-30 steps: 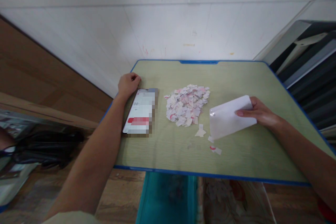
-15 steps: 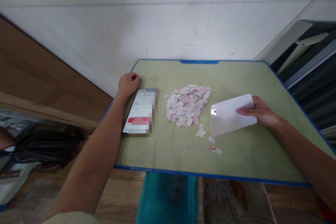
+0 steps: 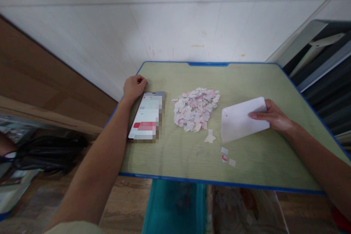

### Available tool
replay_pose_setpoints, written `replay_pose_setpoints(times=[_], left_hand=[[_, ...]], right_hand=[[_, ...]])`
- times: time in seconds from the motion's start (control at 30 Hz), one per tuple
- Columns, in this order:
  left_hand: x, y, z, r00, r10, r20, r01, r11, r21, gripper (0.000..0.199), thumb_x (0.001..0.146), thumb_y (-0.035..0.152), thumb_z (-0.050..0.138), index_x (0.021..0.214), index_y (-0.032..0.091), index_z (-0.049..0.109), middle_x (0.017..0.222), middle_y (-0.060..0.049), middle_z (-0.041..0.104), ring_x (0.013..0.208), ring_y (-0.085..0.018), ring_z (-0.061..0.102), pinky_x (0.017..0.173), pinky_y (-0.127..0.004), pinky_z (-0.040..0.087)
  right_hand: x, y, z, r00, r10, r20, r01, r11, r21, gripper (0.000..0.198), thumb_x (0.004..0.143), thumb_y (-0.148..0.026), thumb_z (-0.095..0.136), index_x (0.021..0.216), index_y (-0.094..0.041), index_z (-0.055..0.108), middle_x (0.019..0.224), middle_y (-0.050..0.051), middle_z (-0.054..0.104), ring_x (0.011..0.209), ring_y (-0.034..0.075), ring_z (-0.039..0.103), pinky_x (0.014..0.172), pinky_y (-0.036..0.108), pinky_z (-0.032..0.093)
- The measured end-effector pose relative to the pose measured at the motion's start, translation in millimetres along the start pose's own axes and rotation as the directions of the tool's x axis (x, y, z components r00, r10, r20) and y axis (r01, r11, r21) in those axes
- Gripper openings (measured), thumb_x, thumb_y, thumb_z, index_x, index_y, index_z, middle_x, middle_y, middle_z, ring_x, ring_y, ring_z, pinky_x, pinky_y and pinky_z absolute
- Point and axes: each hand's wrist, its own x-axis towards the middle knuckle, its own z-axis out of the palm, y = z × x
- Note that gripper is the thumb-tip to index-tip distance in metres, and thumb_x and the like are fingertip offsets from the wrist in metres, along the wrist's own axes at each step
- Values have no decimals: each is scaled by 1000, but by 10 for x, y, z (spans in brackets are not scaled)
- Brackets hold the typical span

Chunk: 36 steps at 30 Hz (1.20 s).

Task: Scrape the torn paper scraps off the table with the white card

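Observation:
My right hand (image 3: 274, 116) grips a white plastic scraper (image 3: 238, 120), a flat sheet with rounded corners and a small hole, thumb on top and fingers underneath. The scraper is tilted over the right side of the table (image 3: 255, 84). To its left lies a heap of small torn paper scraps (image 3: 195, 110), white with some pink. Several loose scraps (image 3: 224, 150) lie in front of the heap, near the scraper's lower corner. Curled into a loose fist, my left hand (image 3: 135, 87) rests at the table's left edge, just beyond the phone (image 3: 146, 117).
A white wall (image 3: 175, 29) stands behind the table. Below the front edge are a teal bin (image 3: 174, 208) and a clear container (image 3: 246, 208) with scraps inside. A cardboard box (image 3: 49, 76) stands left, and a dark slatted frame (image 3: 326, 58) stands right.
The scraper and my right hand have shifted slightly right. A few loose scraps near it have moved right and spread apart. My left hand, the phone and the heap look unchanged.

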Motion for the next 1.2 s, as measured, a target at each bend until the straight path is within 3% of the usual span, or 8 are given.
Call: replay_pose_setpoints(times=[0.17,0.3,0.5,0.67,0.9,1.03,1.2], left_hand=[[-8,12,-7,1000,11,-1,-11,1000,5,23,83,30,49,91,17,68,80,-8,66,83,-23,61,73,-29,44],[1,0,3,1000,24,-6,-24,1000,-4,22,83,29,50,90,17,67,81,-8,66,83,-23,61,73,-29,44],[2,1,0,1000,14,-3,-14,1000,-6,21,83,29,50,89,17,67,82,-8,66,83,-23,61,73,-29,44],[-6,10,-12,1000,19,1,-19,1000,-14,22,83,30,50,90,17,67,82,-8,66,84,-23,61,73,-29,45],[-5,2,-4,1000,26,-9,-27,999,-19,23,83,29,50,90,17,68,81,-8,66,82,-23,62,73,-29,45],[9,-19,9,999,36,-19,-36,999,-27,22,83,29,50,89,17,68,81,-8,66,82,-22,61,73,-29,44],[12,-20,14,1000,14,-8,-14,1000,-1,24,83,30,49,91,17,68,79,-7,65,83,-23,61,74,-29,44]], right_hand=[[1,-55,49,997,5,79,1,997,-74,27,54,-28,92,70,-15,76,63,1,73,53,14,63,53,22,50],[-12,-77,75,998,-2,57,7,996,-89,27,56,-31,91,72,-15,76,66,2,74,55,14,63,53,23,50],[-2,-11,4,989,11,150,4,995,-102,26,57,-30,90,76,-15,79,68,2,76,56,15,65,54,22,51],[0,4,-18,987,-2,159,19,994,-109,21,63,-29,88,78,-16,80,72,2,77,59,14,68,56,21,54],[-54,-8,273,974,11,225,11,996,-92,27,60,-36,89,81,-21,82,78,2,79,64,18,72,61,27,59],[-53,7,332,982,-10,187,25,996,-82,26,59,-38,89,78,-23,81,78,2,79,64,19,72,60,28,60],[-29,18,128,995,-40,92,41,999,-8,25,58,-32,90,76,-19,80,71,2,77,56,15,68,53,23,54]])
